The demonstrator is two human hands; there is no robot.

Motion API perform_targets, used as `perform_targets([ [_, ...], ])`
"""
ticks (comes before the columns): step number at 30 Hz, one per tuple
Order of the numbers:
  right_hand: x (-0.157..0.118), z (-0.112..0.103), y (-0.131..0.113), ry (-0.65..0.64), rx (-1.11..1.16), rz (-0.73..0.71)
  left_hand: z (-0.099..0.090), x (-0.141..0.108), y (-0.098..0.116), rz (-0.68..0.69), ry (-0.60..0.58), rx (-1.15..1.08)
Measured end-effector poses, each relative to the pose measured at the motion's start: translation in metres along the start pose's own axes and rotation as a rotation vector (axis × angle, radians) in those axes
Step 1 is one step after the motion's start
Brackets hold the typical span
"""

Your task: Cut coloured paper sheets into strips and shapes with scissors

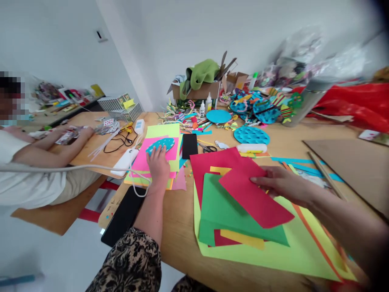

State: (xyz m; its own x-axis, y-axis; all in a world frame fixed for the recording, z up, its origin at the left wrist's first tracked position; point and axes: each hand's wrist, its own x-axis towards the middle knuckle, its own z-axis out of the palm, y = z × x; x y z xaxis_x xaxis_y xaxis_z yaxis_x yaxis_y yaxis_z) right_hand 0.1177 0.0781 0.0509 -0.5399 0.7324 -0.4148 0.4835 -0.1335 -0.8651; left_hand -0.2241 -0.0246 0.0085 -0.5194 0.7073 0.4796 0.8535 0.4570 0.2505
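My right hand (272,182) pinches a red paper piece (255,198) between thumb and fingers, lifted over a pile of coloured sheets. Beneath it lie a green sheet (219,211), a larger red sheet (202,166) and a yellow-green sheet (252,259). On the left, my left hand (159,162) rests with fingers spread on a blue oval (164,144) with pale spots. That oval lies on a pink sheet (142,158), above a yellow sheet (164,130). My fingertips cover part of the oval.
Between the paper piles lie a black phone (190,146) and scissors (208,148). A glue bottle (251,148) and blue discs (251,135) sit farther back. A white cable (91,166) crosses the left side. At the far left, a person (36,162) handles small items. Cardboard (349,166) lies right.
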Motion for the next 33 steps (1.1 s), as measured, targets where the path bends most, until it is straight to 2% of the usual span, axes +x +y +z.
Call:
perform_targets([
  [3,-0.012,0.003,0.023,-0.060,0.058,0.093,0.006,-0.003,0.004,0.003,-0.134,0.057],
  [7,-0.015,0.013,0.035,0.020,-0.161,0.063,0.016,-0.007,0.004,-0.001,-0.253,0.070],
  [10,-0.012,0.015,0.036,0.099,-0.379,-0.013,0.017,-0.008,0.002,0.014,-0.289,0.073],
  [14,-0.009,0.014,0.035,0.142,-0.524,-0.088,0.014,-0.006,0.001,0.036,-0.304,0.067],
  [16,-0.009,0.014,0.034,0.222,-0.698,-0.120,0.012,-0.005,0.002,0.036,-0.313,0.063],
  [19,-0.016,0.015,0.033,0.433,-1.007,-0.192,0.009,-0.005,0.007,0.009,-0.329,0.062],
  [22,-0.031,0.014,0.034,0.560,-1.108,-0.306,0.003,-0.007,0.009,-0.032,-0.337,0.070],
  [25,-0.051,0.009,0.040,0.527,-0.973,-0.383,-0.006,-0.004,0.001,-0.100,-0.325,0.087],
  [29,-0.073,0.008,0.042,0.411,-0.786,-0.386,-0.018,0.005,-0.022,-0.195,-0.327,0.085],
  [31,-0.077,0.013,0.031,0.359,-0.747,-0.431,-0.023,0.009,-0.030,-0.215,-0.343,0.061],
  [33,-0.074,0.025,0.009,0.286,-0.744,-0.533,-0.025,0.012,-0.034,-0.226,-0.359,0.022],
])
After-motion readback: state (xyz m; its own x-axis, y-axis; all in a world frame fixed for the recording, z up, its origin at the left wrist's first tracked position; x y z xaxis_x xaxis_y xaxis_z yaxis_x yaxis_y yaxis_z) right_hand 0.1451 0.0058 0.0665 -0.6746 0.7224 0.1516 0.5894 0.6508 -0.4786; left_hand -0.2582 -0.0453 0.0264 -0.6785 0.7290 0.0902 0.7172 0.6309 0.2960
